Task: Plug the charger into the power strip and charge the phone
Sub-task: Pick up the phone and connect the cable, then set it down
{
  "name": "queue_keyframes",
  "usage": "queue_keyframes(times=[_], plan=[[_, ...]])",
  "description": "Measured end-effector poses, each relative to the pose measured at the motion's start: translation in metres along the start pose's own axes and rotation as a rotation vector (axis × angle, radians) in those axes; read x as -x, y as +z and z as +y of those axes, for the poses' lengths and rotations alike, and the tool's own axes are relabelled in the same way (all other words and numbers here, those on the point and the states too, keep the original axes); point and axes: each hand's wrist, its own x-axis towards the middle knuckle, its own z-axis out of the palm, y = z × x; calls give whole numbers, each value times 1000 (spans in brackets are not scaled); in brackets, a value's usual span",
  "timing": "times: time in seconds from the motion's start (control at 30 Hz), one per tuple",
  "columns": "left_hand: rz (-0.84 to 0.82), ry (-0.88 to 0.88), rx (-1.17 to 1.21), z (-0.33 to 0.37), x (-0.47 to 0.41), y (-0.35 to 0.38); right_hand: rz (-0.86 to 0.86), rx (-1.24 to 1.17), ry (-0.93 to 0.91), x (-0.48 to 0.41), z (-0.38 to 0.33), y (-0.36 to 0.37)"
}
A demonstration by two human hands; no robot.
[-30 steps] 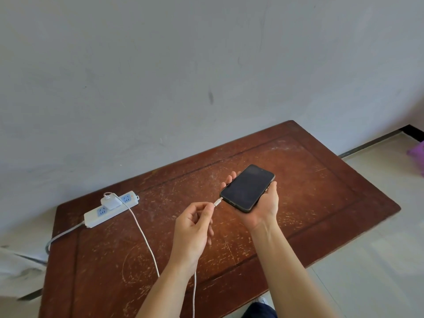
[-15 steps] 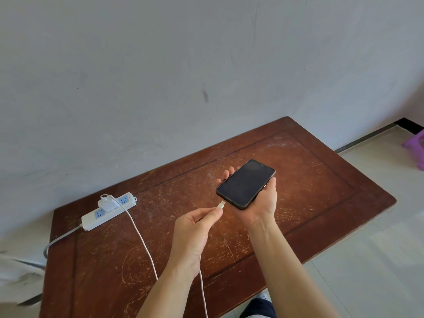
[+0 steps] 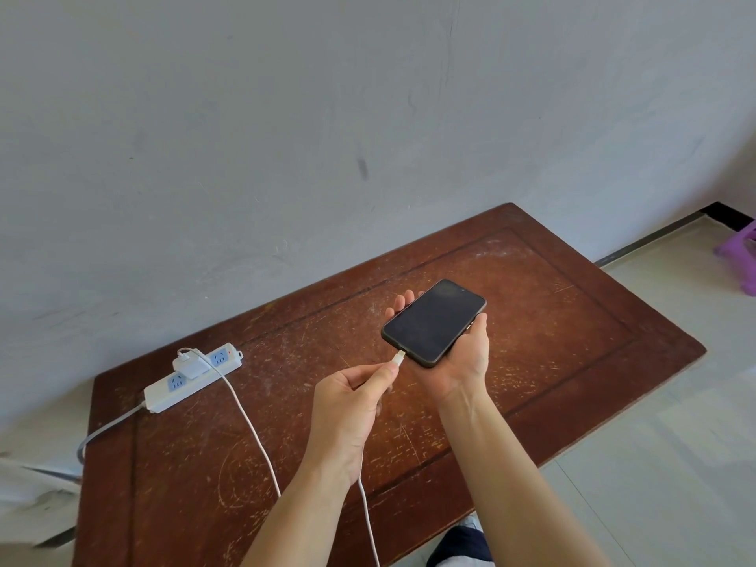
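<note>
A plain room in a home is seen here: a bare grey plastered wall [image 3: 286,137] is met by a pale tiled floor [image 3: 675,423]. A scratched wooden table [image 3: 572,321] is set against that wall, and a purple plastic stool [image 3: 738,255] is glimpsed at the right edge.

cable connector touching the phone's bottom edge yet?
Touching. In the head view the connector tip meets the phone at its bottom edge, no gap visible; how deep it sits cannot be told. The left hand pinches it.
</note>
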Motion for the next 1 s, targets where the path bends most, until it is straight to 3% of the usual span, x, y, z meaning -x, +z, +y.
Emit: queue_keyframes(times=[1.0], plan=[[-64, -74, 38, 6, -7, -3, -114, 145, 20, 3, 1, -2]])
